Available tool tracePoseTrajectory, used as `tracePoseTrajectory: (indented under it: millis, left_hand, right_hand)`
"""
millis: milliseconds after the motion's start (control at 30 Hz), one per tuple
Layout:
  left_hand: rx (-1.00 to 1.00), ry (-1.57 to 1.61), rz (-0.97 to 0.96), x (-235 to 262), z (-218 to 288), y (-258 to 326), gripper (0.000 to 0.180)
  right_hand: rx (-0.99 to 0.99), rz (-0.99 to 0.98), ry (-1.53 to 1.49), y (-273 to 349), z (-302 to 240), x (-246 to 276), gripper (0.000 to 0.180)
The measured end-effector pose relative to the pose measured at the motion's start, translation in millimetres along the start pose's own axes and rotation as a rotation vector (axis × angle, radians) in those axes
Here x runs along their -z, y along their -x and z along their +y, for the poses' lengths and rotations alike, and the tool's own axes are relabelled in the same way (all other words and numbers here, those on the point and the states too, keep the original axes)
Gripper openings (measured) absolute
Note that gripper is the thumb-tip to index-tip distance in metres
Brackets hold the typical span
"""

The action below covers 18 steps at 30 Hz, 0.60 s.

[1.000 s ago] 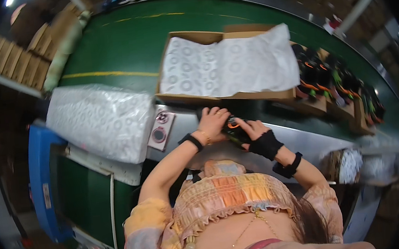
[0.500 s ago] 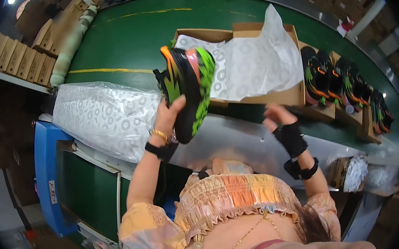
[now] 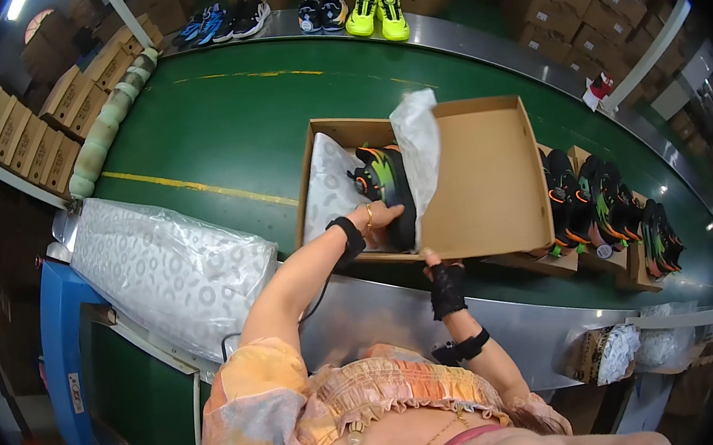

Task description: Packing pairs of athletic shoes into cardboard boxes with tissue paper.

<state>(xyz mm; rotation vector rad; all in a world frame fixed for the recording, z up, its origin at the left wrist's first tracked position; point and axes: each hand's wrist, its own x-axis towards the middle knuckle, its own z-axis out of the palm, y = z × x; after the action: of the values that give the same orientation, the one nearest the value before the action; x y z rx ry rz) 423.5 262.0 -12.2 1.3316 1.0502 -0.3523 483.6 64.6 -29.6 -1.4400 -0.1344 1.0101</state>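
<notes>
An open cardboard shoebox (image 3: 306, 171) stands on the green belt, its lid (image 3: 483, 183) folded back to the right. In the box lies a black sneaker (image 3: 403, 187) with green and orange patterns, resting on printed tissue paper (image 3: 324, 182). My left hand (image 3: 383, 214) grips the sneaker near its close end, fingers partly hidden. A raised flap of the tissue (image 3: 418, 142) stands along the sneaker's right side. At the box's near edge, beside the lid fold, my right hand (image 3: 440, 274) in a black fingerless glove pinches the cardboard, thumb on top.
A stack of printed tissue sheets in clear plastic (image 3: 169, 259) lies to the left, above a blue-sided machine (image 3: 66, 357). More sneakers (image 3: 601, 197) rest on boxes at right. Several shoes (image 3: 378, 13) line the far metal ledge. Cartons (image 3: 17, 132) stand on the left shelf.
My left hand has lowered the sneaker into the box. The tissue that covered the lid side now stands bunched beside the sneaker. My right hand has come to the box's near edge.
</notes>
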Motion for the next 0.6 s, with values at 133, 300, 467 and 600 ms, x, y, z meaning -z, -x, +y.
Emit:
tracePoseTrajectory:
  millis: [133, 300, 467, 600]
  left_hand:
    - [-0.389, 0.294, -0.092, 16.4, -18.4, 14.6, 0.047]
    - [-0.47, 0.651, 0.731, 75.9, -88.6, 35.4, 0.051]
    - [-0.581, -0.06, 0.756, 49.9, -130.3, -1.4, 0.066]
    - [-0.457, 0.095, 0.672, 57.1, -117.0, 10.1, 0.063]
  right_hand:
    - [0.699, 0.286, 0.317, -40.4, 5.8, 17.1, 0.049]
    - [1.006, 0.151, 1.407, -40.9, 1.1, 11.8, 0.054]
    - [1.064, 0.078, 1.509, -41.0, 9.0, 6.2, 0.05]
    - [1.105, 0.016, 1.516, -33.8, -11.6, -5.7, 0.048]
